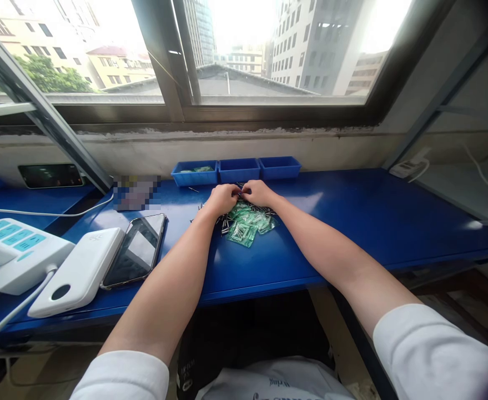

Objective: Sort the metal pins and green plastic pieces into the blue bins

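My left hand [224,198] and my right hand [258,194] meet over a small heap at the middle of the blue table. Both have their fingers pinched together, tip close to tip. Whatever is between them is too small to make out. Beneath lie green-tinted clear plastic packets [242,232] with thin pale pieces inside. Loose dark, thin, screw-like pieces [225,224] are scattered around the packets and partly hidden by my hands. Just behind stand three blue bins: the left bin [195,176] contains some green packets, beside the middle bin [239,172] and the right bin [280,168].
On the left of the blue table [352,222] lie a phone [137,250], a white power bank [79,272] and a white power strip [14,253] with cables. Another phone [51,175] leans against the wall. A metal post [60,122] rises at the left.
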The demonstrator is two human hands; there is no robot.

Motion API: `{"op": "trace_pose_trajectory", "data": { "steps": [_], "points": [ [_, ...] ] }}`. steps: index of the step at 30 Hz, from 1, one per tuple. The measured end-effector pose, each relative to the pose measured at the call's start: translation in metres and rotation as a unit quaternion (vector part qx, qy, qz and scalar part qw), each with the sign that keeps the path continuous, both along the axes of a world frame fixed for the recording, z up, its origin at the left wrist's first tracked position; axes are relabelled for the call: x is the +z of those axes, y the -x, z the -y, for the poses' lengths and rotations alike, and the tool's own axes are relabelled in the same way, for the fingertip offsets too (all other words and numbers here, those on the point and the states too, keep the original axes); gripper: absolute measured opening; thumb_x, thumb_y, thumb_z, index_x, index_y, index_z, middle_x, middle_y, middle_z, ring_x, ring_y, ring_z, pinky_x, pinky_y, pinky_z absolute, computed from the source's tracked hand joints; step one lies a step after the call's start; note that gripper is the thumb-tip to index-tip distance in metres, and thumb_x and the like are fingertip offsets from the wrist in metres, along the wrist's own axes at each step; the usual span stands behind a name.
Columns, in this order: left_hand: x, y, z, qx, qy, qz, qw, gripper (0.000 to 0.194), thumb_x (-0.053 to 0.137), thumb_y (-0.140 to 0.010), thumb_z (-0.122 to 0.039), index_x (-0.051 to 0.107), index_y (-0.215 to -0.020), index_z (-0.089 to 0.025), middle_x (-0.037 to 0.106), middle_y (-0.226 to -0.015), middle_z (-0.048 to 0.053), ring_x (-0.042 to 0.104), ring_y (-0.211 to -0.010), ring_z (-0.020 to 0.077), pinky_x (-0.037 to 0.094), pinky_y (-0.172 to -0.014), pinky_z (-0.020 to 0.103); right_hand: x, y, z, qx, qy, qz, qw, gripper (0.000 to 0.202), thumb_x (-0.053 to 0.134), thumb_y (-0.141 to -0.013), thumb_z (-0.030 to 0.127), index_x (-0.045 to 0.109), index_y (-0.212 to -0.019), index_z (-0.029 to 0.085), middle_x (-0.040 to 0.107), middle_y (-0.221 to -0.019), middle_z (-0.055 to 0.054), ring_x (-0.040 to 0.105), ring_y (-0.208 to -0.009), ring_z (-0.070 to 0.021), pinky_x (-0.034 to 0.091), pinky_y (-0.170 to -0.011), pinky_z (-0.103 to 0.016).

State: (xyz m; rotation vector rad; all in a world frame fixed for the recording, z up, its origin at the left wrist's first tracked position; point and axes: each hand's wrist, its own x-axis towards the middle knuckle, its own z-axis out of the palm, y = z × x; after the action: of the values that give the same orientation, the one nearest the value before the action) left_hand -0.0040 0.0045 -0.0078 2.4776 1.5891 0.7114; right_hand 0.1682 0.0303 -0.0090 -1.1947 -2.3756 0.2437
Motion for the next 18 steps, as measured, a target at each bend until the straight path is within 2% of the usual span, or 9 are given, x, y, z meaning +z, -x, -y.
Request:
{"op": "trace_pose_trajectory", "data": {
  "steps": [4,7,13,18],
  "points": [
    [0.0013,-0.0012,0.0019,0.004,0.008,0.013,1.0,0.033,0.051,-0.078,-0.02,0.073,-0.103,-0.022,0.073,-0.103,0.003,0.065,-0.1,0.0226,0.048,-0.088,0.027,0.0058,-0.0016,0.003,0.012,0.038,0.002,0.999,0.014,0.065,-0.077,0.021,0.074,-0.086,0.014,0.072,-0.087,-0.005,0.062,-0.079,-0.0152,0.043,-0.07,-0.022],
    [0.002,-0.0015,0.0018,0.007,0.011,0.01,1.0,0.033,0.051,-0.078,-0.02,0.073,-0.102,-0.023,0.073,-0.103,0.002,0.064,-0.1,0.0222,0.048,-0.089,0.027,0.0068,-0.001,0.0012,0.006,0.053,0.019,0.998,0.013,0.065,-0.079,0.022,0.072,-0.085,0.014,0.072,-0.087,-0.005,0.062,-0.078,-0.0152,0.041,-0.067,-0.022],
    [0.0034,-0.0022,0.0024,0.013,0.014,-0.006,1.0,0.032,0.05,-0.08,-0.023,0.073,-0.103,-0.024,0.073,-0.105,0.002,0.064,-0.102,0.0223,0.047,-0.09,0.027,0.0035,0.0029,-0.003,0.011,0.032,0.068,0.997,0.016,0.057,-0.087,0.025,0.068,-0.082,0.014,0.07,-0.09,-0.01,0.061,-0.081,-0.0195,0.04,-0.068,-0.026],
    [0.0072,-0.0042,0.0071,0.016,-0.006,0.013,1.0,0.033,0.05,-0.081,-0.025,0.072,-0.104,-0.022,0.072,-0.107,0.004,0.064,-0.103,0.0234,0.047,-0.091,0.029,0.0032,0.0031,-0.0009,-0.001,-0.012,0.014,1.0,0.022,0.049,-0.092,0.026,0.067,-0.088,0.014,0.068,-0.095,-0.01,0.059,-0.089,-0.019,0.041,-0.078,-0.027]
  ]
}}
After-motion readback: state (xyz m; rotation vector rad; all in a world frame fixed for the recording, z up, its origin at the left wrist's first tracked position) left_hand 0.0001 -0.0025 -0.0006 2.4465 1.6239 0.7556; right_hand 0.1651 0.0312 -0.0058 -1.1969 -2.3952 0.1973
